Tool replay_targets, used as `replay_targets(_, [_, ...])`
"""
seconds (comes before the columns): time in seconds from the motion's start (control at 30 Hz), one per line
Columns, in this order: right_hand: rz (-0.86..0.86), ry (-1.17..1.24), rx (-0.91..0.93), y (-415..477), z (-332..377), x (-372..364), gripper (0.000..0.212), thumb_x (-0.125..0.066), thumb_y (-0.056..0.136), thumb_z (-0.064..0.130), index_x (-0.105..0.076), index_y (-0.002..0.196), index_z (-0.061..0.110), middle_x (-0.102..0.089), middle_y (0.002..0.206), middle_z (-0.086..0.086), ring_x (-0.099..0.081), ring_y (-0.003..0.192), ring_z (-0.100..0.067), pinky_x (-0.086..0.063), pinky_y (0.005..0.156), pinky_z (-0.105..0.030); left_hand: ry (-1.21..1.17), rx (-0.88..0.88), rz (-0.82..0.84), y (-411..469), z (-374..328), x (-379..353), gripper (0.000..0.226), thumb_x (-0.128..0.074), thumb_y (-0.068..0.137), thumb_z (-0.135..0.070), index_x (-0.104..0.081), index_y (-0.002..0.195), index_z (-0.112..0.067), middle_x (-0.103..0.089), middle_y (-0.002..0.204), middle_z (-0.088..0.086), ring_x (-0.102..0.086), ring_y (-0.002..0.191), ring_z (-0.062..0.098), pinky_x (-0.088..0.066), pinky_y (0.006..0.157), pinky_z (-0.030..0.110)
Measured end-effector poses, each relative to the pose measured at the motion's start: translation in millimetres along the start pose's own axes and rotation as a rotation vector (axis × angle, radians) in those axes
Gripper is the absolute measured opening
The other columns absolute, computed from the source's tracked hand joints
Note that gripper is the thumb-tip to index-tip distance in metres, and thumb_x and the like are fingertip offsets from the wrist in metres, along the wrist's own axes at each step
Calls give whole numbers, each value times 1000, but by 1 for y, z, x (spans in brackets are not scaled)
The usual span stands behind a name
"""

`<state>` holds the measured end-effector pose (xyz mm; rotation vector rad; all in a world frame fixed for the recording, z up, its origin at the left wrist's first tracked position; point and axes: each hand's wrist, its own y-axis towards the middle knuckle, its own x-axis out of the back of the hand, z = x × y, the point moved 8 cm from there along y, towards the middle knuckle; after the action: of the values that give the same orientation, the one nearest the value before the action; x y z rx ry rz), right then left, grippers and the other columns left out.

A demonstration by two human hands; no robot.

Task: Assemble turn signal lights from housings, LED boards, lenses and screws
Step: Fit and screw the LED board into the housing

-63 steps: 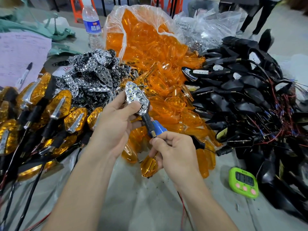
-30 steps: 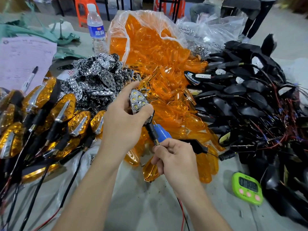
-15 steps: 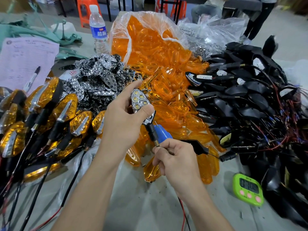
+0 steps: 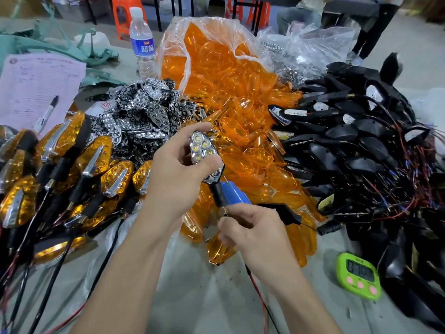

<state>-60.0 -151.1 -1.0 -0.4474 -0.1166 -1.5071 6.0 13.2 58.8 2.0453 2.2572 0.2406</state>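
Observation:
My left hand (image 4: 178, 174) grips a turn signal (image 4: 203, 150) with a chrome reflector and lit LEDs, no lens on it, thumb across its lower part. Its black stem (image 4: 218, 194) runs down to a blue block (image 4: 234, 195) just above my right hand (image 4: 255, 229), which pinches the wire ends below the stem. Behind lie a heap of orange lenses (image 4: 231, 92) spilling from a plastic bag, a pile of chrome reflectors (image 4: 144, 112) and a pile of black housings (image 4: 361, 145) with red and black wires.
Finished amber signals (image 4: 60, 169) are stacked at the left. A green timer (image 4: 358, 276) sits at the lower right. A water bottle (image 4: 142, 42), a paper form with a marker (image 4: 45, 114) and a clear bag (image 4: 305, 44) are at the back. People stand beyond the table.
My left hand has turned the signal slightly and shifted its thumb lower over the reflector. The LEDs are lit. My right hand has stayed at the wire ends.

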Motion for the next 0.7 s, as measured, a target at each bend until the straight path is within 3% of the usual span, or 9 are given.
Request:
replay_targets(0.07, [-32, 58, 60, 5, 9, 11, 42, -70, 94, 25, -66, 132, 42, -74, 110, 24, -68, 104, 5, -56, 86, -20, -40, 30, 48, 0, 3, -1, 50, -79, 85, 3, -75, 113, -38, -69, 85, -6, -63, 77, 14, -57, 73, 32])
replay_targets(0.17, [-4, 338, 98, 26, 34, 16, 48, -65, 92, 42, -61, 140, 40, -69, 130, 13, -68, 117, -6, -62, 93, -37, -74, 59, 112, -2, 5, -6, 49, -78, 85, 8, -75, 114, -31, -71, 84, 0, -65, 76, 14, -58, 71, 33])
replay_targets(0.2, [16, 358, 100, 35, 41, 13, 47, -64, 92, 46, -63, 138, 38, -70, 130, 11, -68, 117, -9, -62, 92, -38, -76, 51, 128, -2, 4, -9, 49, -78, 85, 9, -75, 117, -28, -74, 87, 4, -68, 78, 17, -59, 73, 35])
replay_targets(0.27, [47, 356, 128, 50, 54, 5, 28, -62, 100, 36, -72, 126, 33, -76, 119, 9, -71, 108, -6, -63, 83, -29, -51, 29, 136, -3, 3, -14, 50, -77, 86, 11, -74, 121, -24, -78, 96, 7, -72, 85, 18, -61, 75, 35])
replay_targets(0.33, [51, 363, 138, 60, 58, -4, 21, -61, 103, 25, -77, 117, 31, -79, 109, 9, -73, 97, -3, -57, 66, -16, -4, 20, 128, -3, 4, -15, 52, -76, 87, 9, -72, 126, -24, -80, 100, 2, -75, 90, 14, -61, 77, 31])
replay_targets(0.37, [46, 372, 131, 64, 56, -7, 22, -61, 103, 24, -77, 118, 29, -79, 108, 8, -74, 97, -4, -56, 65, -16, 7, 29, 135, -2, 6, -14, 54, -76, 88, 9, -71, 130, -24, -80, 104, -1, -75, 93, 12, -61, 79, 29])
replay_targets(0.5, [-43, 477, 143, 69, 48, -9, 33, -62, 91, 30, -78, 120, 23, -80, 109, 2, -75, 105, -19, -63, 90, -46, -4, 97, 265, 0, 10, -11, 62, -68, 91, 12, -64, 141, -25, -77, 120, -5, -71, 114, 11, -59, 93, 28])
replay_targets(0.6, [-137, 374, 204, 67, 49, -9, 37, -60, 89, 38, -77, 120, 30, -79, 112, 8, -73, 111, -18, -58, 96, -49, -26, 113, 239, 1, 10, -11, 61, -63, 89, 20, -68, 131, -23, -80, 101, -1, -71, 91, 10, -57, 77, 24])
replay_targets(0.7, [-12, 405, 178, 66, 45, -15, 38, -60, 91, 33, -75, 125, 29, -78, 116, 4, -73, 112, -22, -58, 99, -52, -39, 104, 168, -1, 12, -8, 60, -62, 89, 22, -69, 126, -25, -80, 96, 7, -71, 86, 17, -58, 76, 34])
